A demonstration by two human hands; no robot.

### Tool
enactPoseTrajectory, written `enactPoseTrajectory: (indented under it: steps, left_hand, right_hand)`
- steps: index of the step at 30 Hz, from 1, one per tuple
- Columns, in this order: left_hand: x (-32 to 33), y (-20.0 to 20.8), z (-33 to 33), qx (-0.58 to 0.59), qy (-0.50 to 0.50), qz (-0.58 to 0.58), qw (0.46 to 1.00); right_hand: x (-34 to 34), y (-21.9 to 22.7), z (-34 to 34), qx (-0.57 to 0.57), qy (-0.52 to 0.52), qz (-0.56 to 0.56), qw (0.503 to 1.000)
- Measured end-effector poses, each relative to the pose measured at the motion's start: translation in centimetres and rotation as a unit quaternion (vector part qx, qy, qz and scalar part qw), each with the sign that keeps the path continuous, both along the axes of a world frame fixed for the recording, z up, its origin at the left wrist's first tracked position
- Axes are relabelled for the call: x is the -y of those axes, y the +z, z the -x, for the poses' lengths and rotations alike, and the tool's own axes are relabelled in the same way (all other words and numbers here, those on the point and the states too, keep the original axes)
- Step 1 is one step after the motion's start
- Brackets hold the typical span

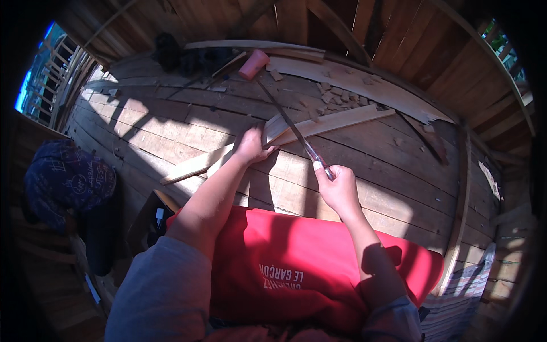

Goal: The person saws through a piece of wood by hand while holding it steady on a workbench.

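Note:
My right hand (338,185) is closed around the handle of a machete (283,113), a long, narrow, dark blade slanting away to the upper left. My left hand (252,146) grips a short pale wooden board (276,129), its fingers partly blurred and in shadow. Under this board, a longer wooden strip (342,121) lies crosswise on the plank floor, running from lower left to upper right. The blade passes close to the short board's right edge; whether they touch I cannot tell.
Wood offcuts (341,98) lie scattered beyond the strip, beside a wide plank (364,88). A pink cup-like container (254,64) stands near the far wall. At left, a person in a dark patterned shirt (71,176) is bent low. Red cloth (285,245) covers my lap.

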State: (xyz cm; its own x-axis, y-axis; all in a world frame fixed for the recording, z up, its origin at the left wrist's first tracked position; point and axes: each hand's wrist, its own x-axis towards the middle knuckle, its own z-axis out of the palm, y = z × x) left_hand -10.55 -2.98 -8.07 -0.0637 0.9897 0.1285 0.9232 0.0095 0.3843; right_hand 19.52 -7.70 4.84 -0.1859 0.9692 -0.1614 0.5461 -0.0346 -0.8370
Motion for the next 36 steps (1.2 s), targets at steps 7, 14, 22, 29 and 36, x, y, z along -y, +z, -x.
enactPoseTrajectory:
  steps: [7,14,22,29,36]
  left_hand:
    - [-0.4,1.0,-0.1,0.035,0.006,0.054,0.998]
    - [-0.6,0.6,-0.2,0.009,-0.002,0.028,1.000]
    - [-1.0,0.8,-0.3,-0.007,-0.030,-0.006,1.000]
    - [-1.1,0.5,0.0,-0.018,-0.046,0.017,0.999]
    - [-0.9,-0.3,1.1,0.008,-0.037,0.000,0.999]
  right_hand:
    - [-0.1,-0.8,-1.9,-0.125,0.018,0.083,0.989]
    - [0.9,-2.3,-2.0,-0.111,0.013,-0.106,0.988]
    - [0.6,-0.6,-2.6,-0.126,-0.029,-0.014,0.991]
    - [1.3,2.3,-0.8,-0.074,-0.040,-0.073,0.994]
    - [4.9,1.3,-3.0,-0.090,-0.022,-0.047,0.995]
